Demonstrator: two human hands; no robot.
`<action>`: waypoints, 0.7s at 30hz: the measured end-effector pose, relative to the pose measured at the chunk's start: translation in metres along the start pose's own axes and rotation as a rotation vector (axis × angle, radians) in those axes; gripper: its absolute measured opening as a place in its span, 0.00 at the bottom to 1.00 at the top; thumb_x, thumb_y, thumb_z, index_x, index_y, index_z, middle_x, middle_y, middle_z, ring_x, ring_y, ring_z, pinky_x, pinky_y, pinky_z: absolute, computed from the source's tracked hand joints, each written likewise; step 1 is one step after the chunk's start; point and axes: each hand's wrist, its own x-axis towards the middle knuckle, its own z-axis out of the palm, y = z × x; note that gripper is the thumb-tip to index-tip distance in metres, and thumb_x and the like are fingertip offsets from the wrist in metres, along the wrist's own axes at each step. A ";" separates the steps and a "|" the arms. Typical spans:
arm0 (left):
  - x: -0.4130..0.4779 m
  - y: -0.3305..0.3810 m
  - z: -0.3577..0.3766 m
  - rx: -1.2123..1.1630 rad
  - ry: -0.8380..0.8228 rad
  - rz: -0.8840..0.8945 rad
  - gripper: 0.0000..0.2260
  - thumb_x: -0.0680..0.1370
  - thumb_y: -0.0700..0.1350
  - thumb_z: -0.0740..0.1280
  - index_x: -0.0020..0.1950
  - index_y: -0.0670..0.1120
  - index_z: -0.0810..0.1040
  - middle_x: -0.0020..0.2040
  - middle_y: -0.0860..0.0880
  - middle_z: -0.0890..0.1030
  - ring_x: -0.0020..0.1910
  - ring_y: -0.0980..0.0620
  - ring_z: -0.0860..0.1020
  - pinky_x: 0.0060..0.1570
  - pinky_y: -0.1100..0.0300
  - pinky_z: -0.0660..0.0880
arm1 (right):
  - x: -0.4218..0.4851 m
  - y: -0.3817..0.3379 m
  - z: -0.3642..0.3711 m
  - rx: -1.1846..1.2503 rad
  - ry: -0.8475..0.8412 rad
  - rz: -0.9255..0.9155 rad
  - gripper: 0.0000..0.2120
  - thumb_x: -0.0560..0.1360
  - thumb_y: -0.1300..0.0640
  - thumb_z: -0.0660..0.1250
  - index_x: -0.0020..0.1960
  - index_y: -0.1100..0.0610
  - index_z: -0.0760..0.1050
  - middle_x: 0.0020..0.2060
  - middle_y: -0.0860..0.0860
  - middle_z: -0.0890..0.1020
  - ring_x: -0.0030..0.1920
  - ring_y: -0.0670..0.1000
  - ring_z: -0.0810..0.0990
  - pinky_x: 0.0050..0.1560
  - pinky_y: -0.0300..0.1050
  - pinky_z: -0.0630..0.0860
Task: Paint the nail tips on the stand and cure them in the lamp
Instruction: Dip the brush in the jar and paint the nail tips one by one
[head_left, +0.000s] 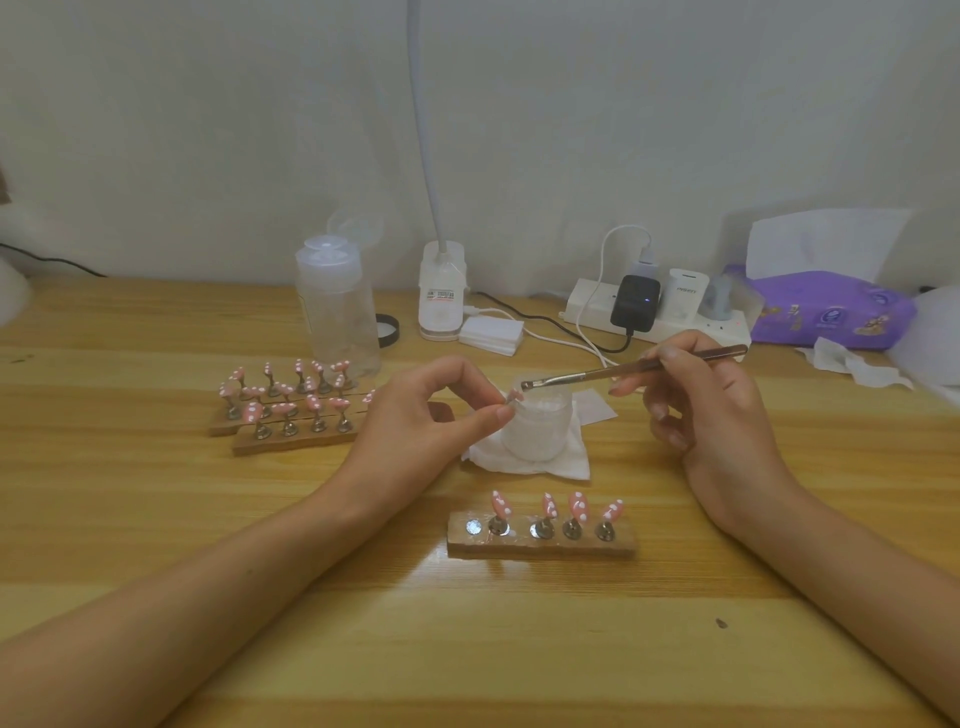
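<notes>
My left hand (421, 415) pinches a small pink nail tip (514, 397) on its holder, held at the rim of a frosted white jar (540, 426). My right hand (706, 410) grips a thin brown brush (623, 371) whose bristles hover over the jar's mouth, close to the tip. In front of me lies a wooden stand (543, 538) carrying several pink nail tips with white dots; its leftmost magnet spot is bare. Two more wooden stands (291, 410) full of dotted pink tips sit at the left.
The jar rests on a white tissue (524, 460). Behind are a clear plastic bottle (337, 306), a white gooseneck lamp base (441, 293), a stack of white pads (491, 335), a power strip (660, 312) with chargers and cables, and a purple tissue pack (826, 309).
</notes>
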 end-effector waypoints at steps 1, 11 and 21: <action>0.000 0.000 0.000 -0.001 0.001 0.003 0.07 0.74 0.47 0.75 0.38 0.54 0.81 0.46 0.56 0.85 0.25 0.61 0.71 0.29 0.72 0.69 | 0.000 0.000 0.000 0.010 -0.018 -0.016 0.12 0.82 0.61 0.58 0.42 0.53 0.72 0.36 0.54 0.85 0.28 0.44 0.70 0.23 0.33 0.64; 0.001 0.000 0.000 -0.009 -0.001 0.021 0.06 0.74 0.45 0.75 0.39 0.52 0.81 0.45 0.55 0.84 0.25 0.60 0.71 0.29 0.71 0.69 | 0.002 0.001 0.001 0.047 -0.046 0.005 0.10 0.81 0.58 0.60 0.41 0.51 0.73 0.36 0.54 0.85 0.27 0.44 0.71 0.23 0.34 0.64; 0.001 -0.002 -0.001 -0.003 -0.005 0.026 0.06 0.75 0.45 0.75 0.40 0.52 0.80 0.45 0.56 0.85 0.25 0.60 0.70 0.29 0.70 0.70 | 0.001 0.003 0.000 -0.007 -0.080 0.007 0.10 0.83 0.58 0.58 0.43 0.53 0.72 0.37 0.54 0.86 0.28 0.43 0.70 0.23 0.33 0.64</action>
